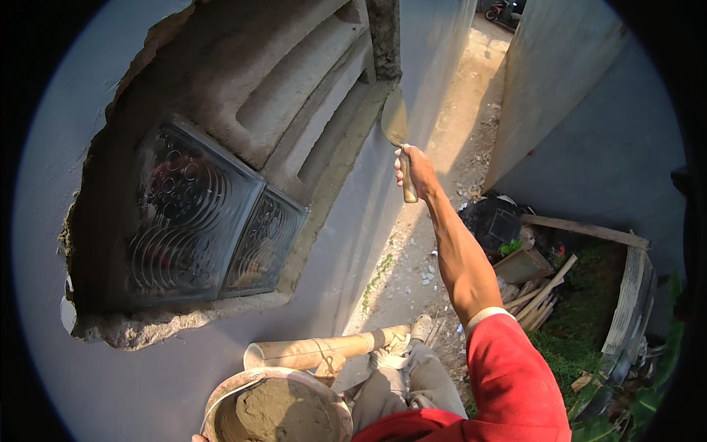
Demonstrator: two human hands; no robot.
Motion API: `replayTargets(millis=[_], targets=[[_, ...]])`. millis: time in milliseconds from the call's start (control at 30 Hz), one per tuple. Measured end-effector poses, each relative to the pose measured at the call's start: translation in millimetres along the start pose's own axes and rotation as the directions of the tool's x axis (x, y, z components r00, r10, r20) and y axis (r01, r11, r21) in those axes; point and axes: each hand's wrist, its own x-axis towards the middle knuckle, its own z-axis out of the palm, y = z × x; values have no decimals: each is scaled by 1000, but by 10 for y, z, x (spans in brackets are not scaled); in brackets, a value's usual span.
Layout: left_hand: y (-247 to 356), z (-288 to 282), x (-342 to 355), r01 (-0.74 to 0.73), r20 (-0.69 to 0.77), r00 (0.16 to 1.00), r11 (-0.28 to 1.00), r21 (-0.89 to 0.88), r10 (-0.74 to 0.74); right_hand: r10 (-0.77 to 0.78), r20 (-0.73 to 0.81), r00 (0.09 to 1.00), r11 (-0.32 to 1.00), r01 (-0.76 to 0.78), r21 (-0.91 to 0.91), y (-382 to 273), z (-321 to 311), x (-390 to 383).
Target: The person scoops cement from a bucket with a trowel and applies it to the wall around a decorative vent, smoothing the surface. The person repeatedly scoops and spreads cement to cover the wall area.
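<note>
My right hand (418,171) is closed around the wooden handle of a trowel (395,118), arm stretched forward. Mortar coats the trowel's leaf-shaped blade, which lies against the lower right corner of a rough wall opening. A strip of grey mortar (342,151) runs along the opening's edge there. Close to my body on the left is a bucket (340,401) of wet mortar (283,412). Only a sliver of my left hand (199,438) shows at the bucket's side, gripping it; most of that hand is out of frame.
Patterned glass blocks (199,214) and a slotted concrete vent block (302,81) fill the opening in the grey wall (346,258). I stand beside a thick bamboo pole (317,350), above the ground. Below lie wood pieces (545,295), debris and plants; another wall (596,162) rises at right.
</note>
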Motion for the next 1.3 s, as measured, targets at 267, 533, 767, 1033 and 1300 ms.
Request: replayTargets(millis=[267, 533, 767, 1033, 1300], targets=[[-160, 88, 24, 1, -28, 1000, 1000, 27, -1, 184, -74, 980, 983, -182, 41, 466, 17, -263], [-12, -34, -46, -28, 32, 999, 997, 68, 26, -139, -69, 988, 706, 50, -707, -825, -288, -168], [24, -18, 5, -10, -7, 1000, 999, 38, 10, -47, 24, 999, 440, 42, -897, -1599, -169, 100], [31, -61, -5, -2, 19, 1000, 997, 78, 0, -35, 65, 997, 319, 73, -945, -1723, 10, -98], [-59, 7, -3, -31, -41, 999, 997, 72, 35, 65, 99, 993, 275, 78, -958, -1628, 169, -617]])
